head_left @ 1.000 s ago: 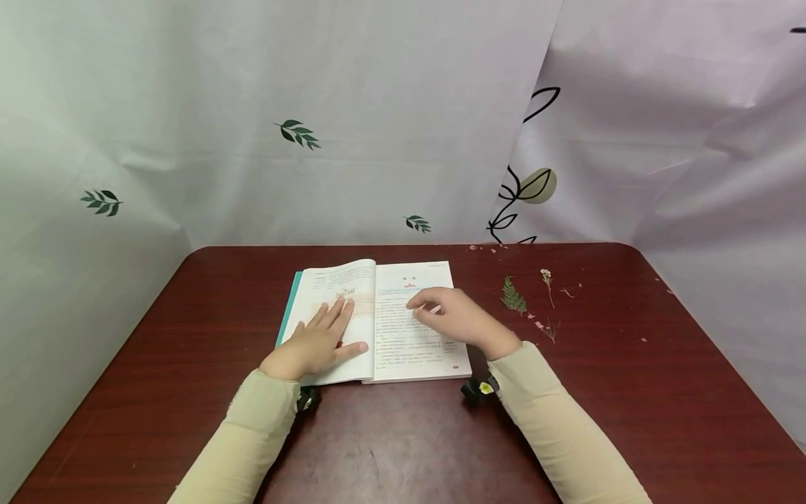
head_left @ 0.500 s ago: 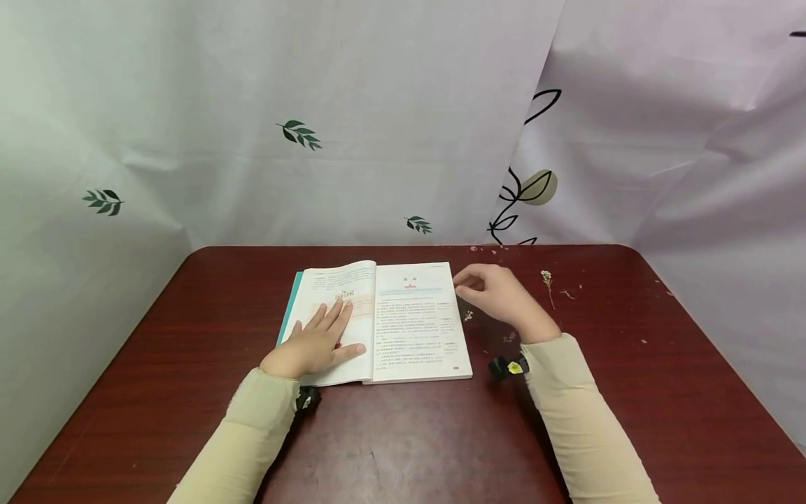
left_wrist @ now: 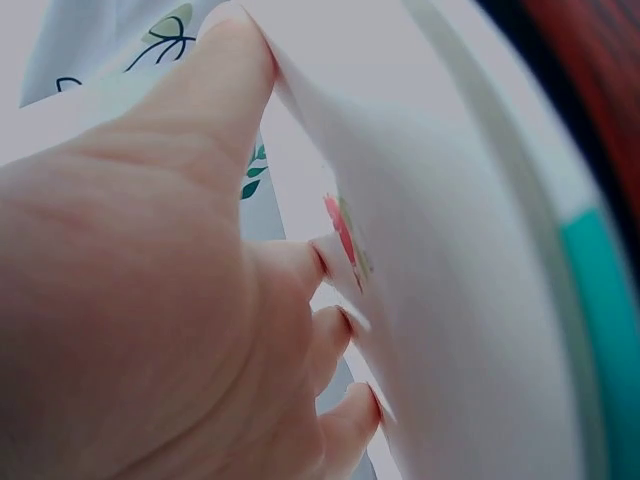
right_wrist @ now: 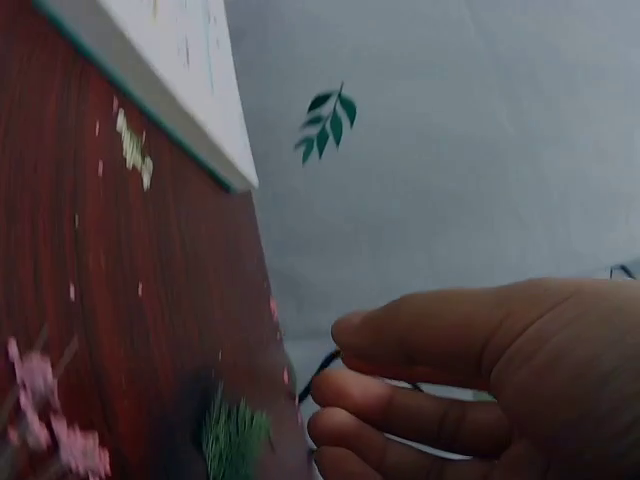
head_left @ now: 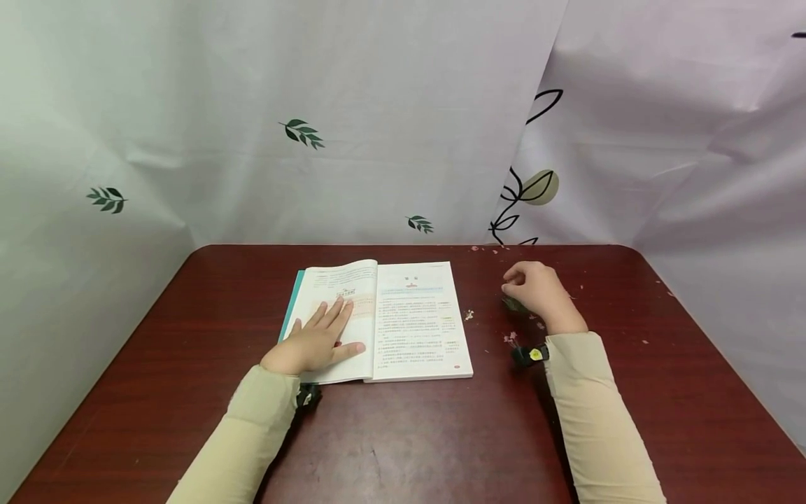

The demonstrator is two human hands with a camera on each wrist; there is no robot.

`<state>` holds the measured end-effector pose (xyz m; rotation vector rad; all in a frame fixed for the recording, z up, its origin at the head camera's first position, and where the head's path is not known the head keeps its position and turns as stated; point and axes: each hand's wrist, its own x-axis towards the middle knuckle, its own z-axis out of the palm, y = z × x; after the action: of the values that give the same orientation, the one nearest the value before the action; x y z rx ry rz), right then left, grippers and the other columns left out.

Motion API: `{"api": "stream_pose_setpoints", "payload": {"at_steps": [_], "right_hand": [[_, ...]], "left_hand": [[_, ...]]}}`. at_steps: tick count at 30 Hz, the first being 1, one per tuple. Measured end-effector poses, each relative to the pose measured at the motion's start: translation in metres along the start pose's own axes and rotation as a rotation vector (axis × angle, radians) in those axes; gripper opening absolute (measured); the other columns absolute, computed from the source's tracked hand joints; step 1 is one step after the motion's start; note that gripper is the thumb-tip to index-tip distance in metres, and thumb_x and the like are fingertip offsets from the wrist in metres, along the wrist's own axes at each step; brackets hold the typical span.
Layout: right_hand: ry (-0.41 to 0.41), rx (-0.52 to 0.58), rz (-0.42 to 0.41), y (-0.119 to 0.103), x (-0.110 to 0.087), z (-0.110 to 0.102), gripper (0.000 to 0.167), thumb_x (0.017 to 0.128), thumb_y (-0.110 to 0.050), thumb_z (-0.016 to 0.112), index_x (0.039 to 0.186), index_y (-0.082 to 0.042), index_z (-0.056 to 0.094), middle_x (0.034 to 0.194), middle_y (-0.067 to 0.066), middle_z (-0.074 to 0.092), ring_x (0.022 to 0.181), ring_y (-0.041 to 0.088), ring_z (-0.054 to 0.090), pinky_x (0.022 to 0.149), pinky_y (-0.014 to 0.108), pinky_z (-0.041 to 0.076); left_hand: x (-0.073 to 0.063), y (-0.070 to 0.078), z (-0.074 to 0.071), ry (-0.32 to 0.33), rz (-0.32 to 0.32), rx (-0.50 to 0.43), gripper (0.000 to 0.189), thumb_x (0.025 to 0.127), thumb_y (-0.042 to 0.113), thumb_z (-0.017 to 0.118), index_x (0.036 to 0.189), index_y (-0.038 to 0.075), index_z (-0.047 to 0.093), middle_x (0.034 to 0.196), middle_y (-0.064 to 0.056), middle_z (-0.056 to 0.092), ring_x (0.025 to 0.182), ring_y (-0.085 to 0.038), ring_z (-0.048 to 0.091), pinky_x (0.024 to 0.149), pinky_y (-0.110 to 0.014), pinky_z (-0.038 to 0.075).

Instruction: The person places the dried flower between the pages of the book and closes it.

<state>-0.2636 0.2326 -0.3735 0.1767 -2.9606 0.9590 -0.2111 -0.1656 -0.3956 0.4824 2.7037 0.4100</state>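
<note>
Presses book (head_left: pixel 376 322) with spread left hand (head_left: pixel 315 343). Now shifts right hand (head_left: pixel 541 292) farther right of book, near fern (right_wrist: pixel 232 435); bends fingers loosely, shows nothing gripped. Puts fern within reach, uncovers right page (head_left: pixel 418 325).

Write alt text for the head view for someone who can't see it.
A person's left hand lies spread on the left side of an open book, on a dark red table. To the book's right, the right hand hovers, loosely curled, near a green sprig.
</note>
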Motion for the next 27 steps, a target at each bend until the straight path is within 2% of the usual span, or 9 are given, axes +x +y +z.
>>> {"api": "stream_pose_setpoints", "payload": {"at_steps": [10,12,14,17,19,20,23,25,27], "right_hand": [[-0.059,-0.036,0.184,0.015,-0.002,-0.008,0.032,0.094,-0.016,0.071,0.112,0.010,0.067,0.112,0.029,0.065,0.092,0.039,0.062,0.079,0.052,0.053],[-0.065,-0.060,0.211,0.016,-0.002,-0.008,0.029,0.091,-0.017,0.074,0.103,0.009,0.068,0.106,0.026,0.066,0.085,0.035,0.062,0.076,0.049,0.053],[-0.078,-0.085,0.229,0.017,-0.001,-0.007,0.025,0.089,-0.019,0.075,0.084,0.005,0.068,0.091,0.020,0.066,0.072,0.028,0.060,0.068,0.044,0.052],[-0.092,-0.118,0.241,0.018,-0.001,-0.005,0.033,0.086,-0.021,0.077,0.062,-0.005,0.061,0.076,0.014,0.062,0.057,0.019,0.052,0.060,0.037,0.047],[-0.105,-0.129,0.240,0.018,-0.002,-0.003,0.039,0.086,-0.021,0.077,0.055,-0.008,0.057,0.084,0.020,0.065,0.053,0.018,0.050,0.058,0.035,0.045],[-0.105,-0.132,0.240,0.017,-0.002,-0.003,0.038,0.085,-0.022,0.078,0.056,-0.008,0.058,0.094,0.024,0.065,0.054,0.018,0.050,0.058,0.035,0.046],[-0.118,-0.139,0.246,0.016,-0.002,-0.001,0.035,0.086,-0.022,0.077,0.059,-0.007,0.061,0.101,0.030,0.065,0.056,0.019,0.053,0.060,0.036,0.047],[-0.136,-0.139,0.246,0.015,-0.002,-0.001,0.033,0.088,-0.022,0.076,0.062,-0.007,0.062,0.092,0.024,0.068,0.057,0.019,0.054,0.061,0.037,0.047],[-0.159,-0.108,0.260,0.015,-0.001,0.000,0.030,0.089,-0.020,0.075,0.064,-0.008,0.063,0.070,0.010,0.063,0.056,0.018,0.054,0.060,0.036,0.047]], "left_hand": [[0.007,-0.014,0.008,0.009,0.014,-0.007,0.098,0.097,0.071,0.043,0.164,0.010,0.007,0.170,-0.014,-0.001,0.155,-0.040,-0.003,0.114,-0.074,0.004],[0.007,-0.015,0.008,0.009,0.016,-0.013,0.098,0.097,0.072,0.043,0.164,0.010,0.007,0.170,-0.014,-0.001,0.155,-0.040,-0.004,0.114,-0.074,0.004],[0.007,-0.014,0.007,0.007,0.017,-0.021,0.099,0.097,0.072,0.043,0.164,0.009,0.008,0.170,-0.015,0.000,0.154,-0.041,-0.003,0.113,-0.074,0.003],[0.005,-0.012,0.005,0.003,0.019,-0.034,0.099,0.097,0.072,0.044,0.164,0.008,0.009,0.170,-0.015,0.001,0.154,-0.042,-0.003,0.113,-0.075,0.003],[0.005,-0.012,0.005,0.004,0.018,-0.033,0.099,0.096,0.073,0.043,0.164,0.009,0.009,0.170,-0.015,0.001,0.154,-0.042,-0.003,0.113,-0.075,0.003],[0.005,-0.012,0.005,0.005,0.019,-0.031,0.099,0.097,0.072,0.044,0.164,0.008,0.009,0.170,-0.016,0.001,0.154,-0.042,-0.003,0.113,-0.075,0.003],[0.006,-0.013,0.007,0.010,0.018,-0.016,0.099,0.097,0.073,0.043,0.164,0.009,0.007,0.170,-0.014,0.000,0.155,-0.040,-0.003,0.114,-0.074,0.004],[0.006,-0.013,0.007,0.010,0.021,-0.016,0.099,0.097,0.073,0.042,0.164,0.010,0.007,0.170,-0.014,0.000,0.155,-0.040,-0.004,0.114,-0.074,0.004],[0.005,-0.011,0.006,0.009,0.023,-0.019,0.099,0.097,0.072,0.043,0.164,0.009,0.009,0.170,-0.015,0.001,0.154,-0.041,-0.003,0.113,-0.074,0.004]]}}
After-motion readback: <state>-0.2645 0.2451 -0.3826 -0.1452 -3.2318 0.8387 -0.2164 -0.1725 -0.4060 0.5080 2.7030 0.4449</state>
